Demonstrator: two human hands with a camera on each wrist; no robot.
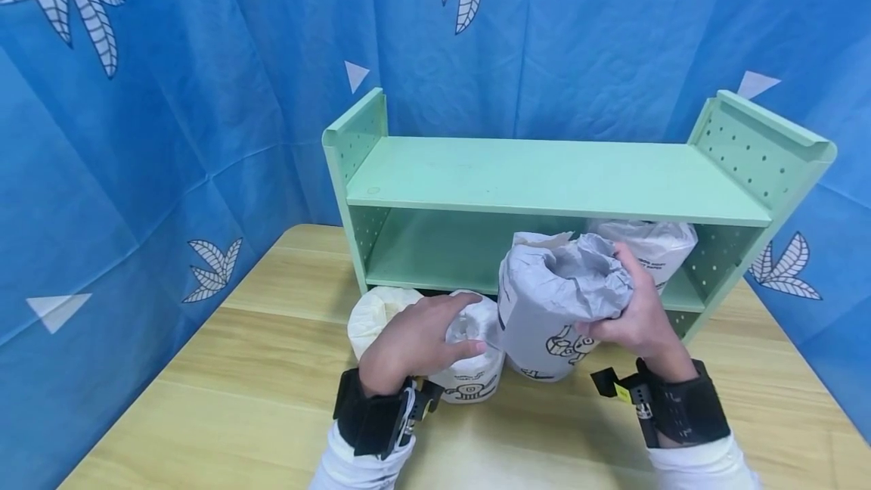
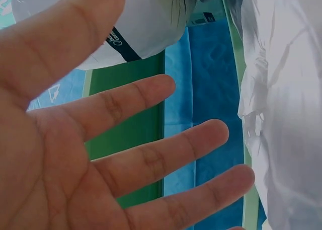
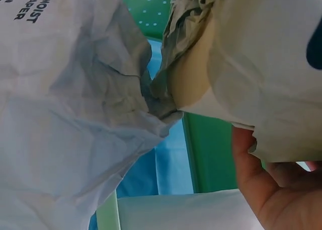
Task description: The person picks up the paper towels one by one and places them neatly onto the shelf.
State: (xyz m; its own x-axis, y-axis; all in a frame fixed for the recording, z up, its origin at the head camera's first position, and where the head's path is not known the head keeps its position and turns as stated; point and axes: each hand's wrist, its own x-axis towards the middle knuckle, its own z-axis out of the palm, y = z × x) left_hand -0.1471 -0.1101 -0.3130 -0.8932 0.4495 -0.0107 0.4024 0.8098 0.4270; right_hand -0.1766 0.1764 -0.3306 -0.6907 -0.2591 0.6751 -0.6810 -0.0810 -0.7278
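**Wrapped roll (image 1: 537, 320) held in right hand (image 1: 640, 312); left hand (image 1: 416, 339) spread above table (image 1: 224, 392)**

The wrapped roll is gripped near its top edge by the right hand, the thumb being laid on the near side and the fingers bent around the far side. The roll is held in front of the green shelf (image 1: 558, 176), right of its middle and slightly tilted; whether its base is clear of the table cannot be told. Its crumpled paper is gathered around a hollow at the top, and a line drawing is printed on its side.

By the left hand nothing is gripped. Its fingers are shown well apart and nearly straight in the left wrist view, with the thumb held away from them. In the head view it is placed over the white roll (image 1: 469, 386), which is stood on the table just beside the held one; whether that roll is touched cannot be told. Farther left, a cream-topped roll (image 1: 370, 312) is partly hidden by the same hand.

Another roll, the shelved roll (image 1: 663, 243), is set on the lower level at the right end, partly covered by the right hand.
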